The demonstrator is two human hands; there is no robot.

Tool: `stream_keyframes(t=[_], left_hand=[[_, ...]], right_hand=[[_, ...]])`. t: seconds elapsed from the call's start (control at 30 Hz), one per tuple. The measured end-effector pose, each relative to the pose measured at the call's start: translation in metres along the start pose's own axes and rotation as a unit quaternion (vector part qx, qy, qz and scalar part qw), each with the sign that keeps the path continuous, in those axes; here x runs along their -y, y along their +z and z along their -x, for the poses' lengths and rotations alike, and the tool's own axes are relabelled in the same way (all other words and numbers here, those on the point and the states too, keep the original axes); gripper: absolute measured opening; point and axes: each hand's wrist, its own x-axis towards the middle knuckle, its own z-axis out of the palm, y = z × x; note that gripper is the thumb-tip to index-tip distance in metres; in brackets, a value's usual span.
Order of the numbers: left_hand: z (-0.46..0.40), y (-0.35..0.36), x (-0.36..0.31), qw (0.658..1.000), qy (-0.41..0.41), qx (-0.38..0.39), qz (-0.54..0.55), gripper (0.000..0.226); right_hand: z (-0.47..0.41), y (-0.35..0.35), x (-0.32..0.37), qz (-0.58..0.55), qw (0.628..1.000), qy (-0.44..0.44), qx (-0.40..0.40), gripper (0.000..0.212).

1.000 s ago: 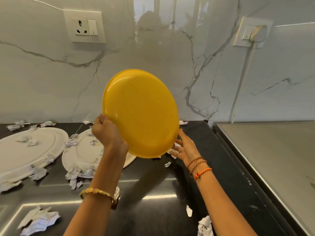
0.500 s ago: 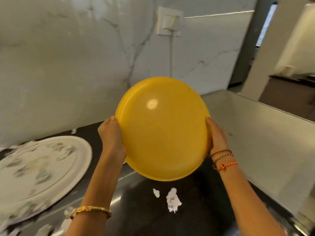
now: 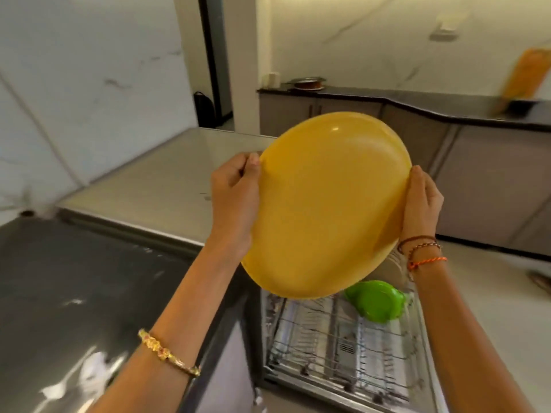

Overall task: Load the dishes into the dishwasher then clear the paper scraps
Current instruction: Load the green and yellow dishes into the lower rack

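Dishwasher rack (image 3: 343, 347) below — both hands hold unmarked yellow plate (image 3: 325, 210).

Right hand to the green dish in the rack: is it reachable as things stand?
Probably not yet. The right hand and left hand both grip the yellow plate, held above the rack. The green dish lies uncovered just below the right wrist.

Only one view, worn on the head, looking forward and down from standing height. Very close to the yellow plate (image 3: 325, 204), held at arm's length near the middle. Dark desk (image 3: 74, 293) at lower left, open dishwasher rack (image 3: 343, 347) below, far counter (image 3: 447, 105) across the top. Wide-angle, edges somewhat blurred.
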Motion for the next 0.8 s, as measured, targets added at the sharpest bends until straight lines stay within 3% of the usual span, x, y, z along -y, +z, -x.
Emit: stream_keyframes(t=[0.03,0.17,0.43,0.57,0.67,0.8], left_hand=[[0.003,0.023,0.008,1.0,-0.009,0.014,0.002,0.034],[0.012,0.121,0.049,0.996,-0.074,0.045,0.004,0.032],[0.036,0.241,0.151,0.965,-0.231,0.103,-0.064,0.026],[0.05,0.265,0.2,0.946,-0.272,0.137,-0.115,0.023],[0.054,0.274,0.242,0.926,-0.311,0.161,-0.138,0.025],[0.057,0.288,0.31,0.9,-0.384,0.14,-0.15,0.03]], right_hand=[[-0.009,-0.021,-0.008,0.009,1.0,-0.006,0.001,0.021],[-0.04,-0.106,-0.037,0.087,0.995,-0.035,0.027,0.065],[-0.068,-0.227,-0.13,0.236,0.968,0.049,0.063,0.058],[-0.062,-0.251,-0.188,0.283,0.952,0.092,0.067,0.065],[-0.051,-0.26,-0.231,0.323,0.932,0.146,0.074,0.059],[-0.05,-0.267,-0.292,0.35,0.907,0.211,0.1,0.064]])
